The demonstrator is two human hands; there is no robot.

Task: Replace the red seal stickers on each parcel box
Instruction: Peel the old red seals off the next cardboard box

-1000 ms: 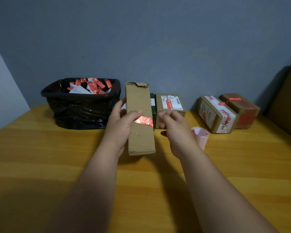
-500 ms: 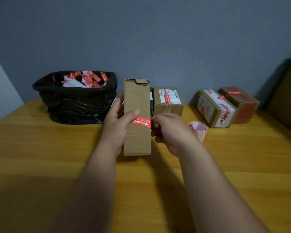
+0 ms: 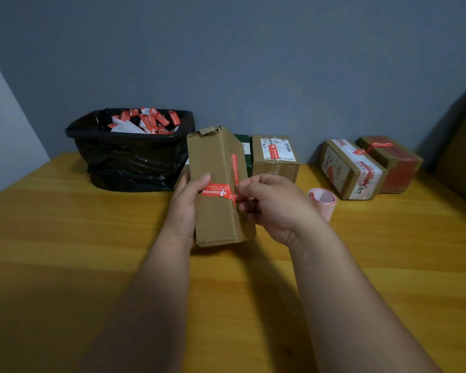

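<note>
A long brown parcel box (image 3: 215,211) stands tilted on the wooden table (image 3: 65,238) in the middle of the view. My left hand (image 3: 184,208) grips its left side, thumb lying on the front face. A red seal sticker (image 3: 217,191) runs across the front and round the right edge. My right hand (image 3: 269,205) pinches the sticker's right end at that edge, where a small corner shows white. A second red strip (image 3: 235,168) runs up the box's right edge.
A black-lined bin (image 3: 129,162) with several used red stickers stands at the back left. A dark green box (image 3: 244,152) and a labelled brown box (image 3: 276,157) stand behind the held one. Two more parcels (image 3: 350,170) (image 3: 393,160) lie at the right. A pink roll (image 3: 323,203) sits beside my right hand.
The long box has turned so its right side faces me more. My right hand's fingers have closed on the sticker's end at the edge.
</note>
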